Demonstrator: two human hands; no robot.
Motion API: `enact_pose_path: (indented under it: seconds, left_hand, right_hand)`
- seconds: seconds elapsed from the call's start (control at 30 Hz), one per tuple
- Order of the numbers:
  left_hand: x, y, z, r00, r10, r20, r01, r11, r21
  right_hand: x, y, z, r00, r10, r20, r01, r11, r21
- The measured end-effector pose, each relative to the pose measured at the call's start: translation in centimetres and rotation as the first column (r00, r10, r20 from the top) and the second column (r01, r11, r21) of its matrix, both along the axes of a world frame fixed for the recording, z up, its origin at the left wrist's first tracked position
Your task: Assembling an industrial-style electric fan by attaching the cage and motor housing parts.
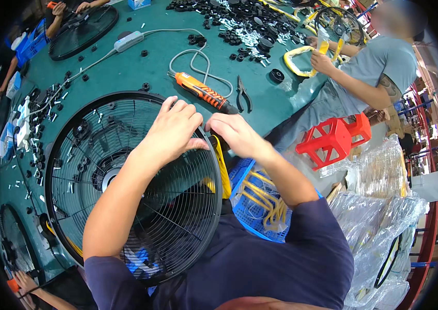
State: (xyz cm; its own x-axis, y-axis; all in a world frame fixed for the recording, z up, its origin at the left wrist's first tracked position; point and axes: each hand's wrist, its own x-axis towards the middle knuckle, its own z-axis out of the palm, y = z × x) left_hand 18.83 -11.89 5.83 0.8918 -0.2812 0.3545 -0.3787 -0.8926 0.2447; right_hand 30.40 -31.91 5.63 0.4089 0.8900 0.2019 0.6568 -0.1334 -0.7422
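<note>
Covering part of the round black fan guard (172, 196), the person's own L forearm hides some of the wires nr the hub. Guard sits directly in front of the torso, its far part over the green worktop (126, 72); lower rim is up against the dark shirt (260, 258). The yellow tubing (222, 168) by its R rim is partly behind the guard, so its full shape can't be made out. Blue basket (240, 209), w/ yellow bent pieces (270, 199) inside, is partly covered by the R arm. Co-workers at the L edge are cut off by the dark fisheye rim; the head of the co-worker (384, 67) on the R is blurred.

Writing: orange power tool (201, 90) has a small pale label nr its tip, print too small to read; grey box (128, 41) on the cable also has marks, illegible.

L hand (177, 124): part-open, fingers bent over the guard's upper R rim, thumb apart from them & pointing R; can't tell how firmly it grips. R hand (234, 133): fingers curled in, tips at/nr the same rim just above the yellow tubing; can't tell if anything's pinched, as the fingertips are obscured. Pliers (243, 95) lie beyond, beside the power tool.
</note>
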Motion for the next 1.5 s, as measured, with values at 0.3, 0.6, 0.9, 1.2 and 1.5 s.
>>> enact_pose_path:
  seconds: [0.3,0.6,0.9,1.2,1.5]
  left_hand:
    - [-0.7,0.8,0.1,0.999,0.050,0.021,-0.049,0.997,-0.058]
    - [-0.6,0.9,-0.3,0.997,0.043,0.071,-0.038,0.997,-0.073]
    - [0.2,0.3,-0.5,0.998,0.056,0.012,-0.056,0.998,0.021]
    - [-0.3,0.7,-1.0,0.995,0.094,0.024,-0.094,0.995,0.012]
    - [-1.2,1.3,-1.0,0.985,0.096,0.144,-0.084,0.992,-0.093]
  right_hand:
    - [-1.8,-0.2,-1.1,0.948,-0.057,0.313,-0.060,0.934,0.351]
    - [-1.7,-0.4,-0.9,0.933,-0.094,0.347,0.005,0.968,0.250]
    - [1.4,0.9,-0.3,0.960,-0.130,-0.248,0.023,0.919,-0.393]
    - [0.1,1.5,-0.6,1.000,-0.028,-0.015,0.027,0.998,-0.051]
    - [-2.0,1.0,-0.7,0.934,-0.086,0.346,-0.021,0.956,0.293]
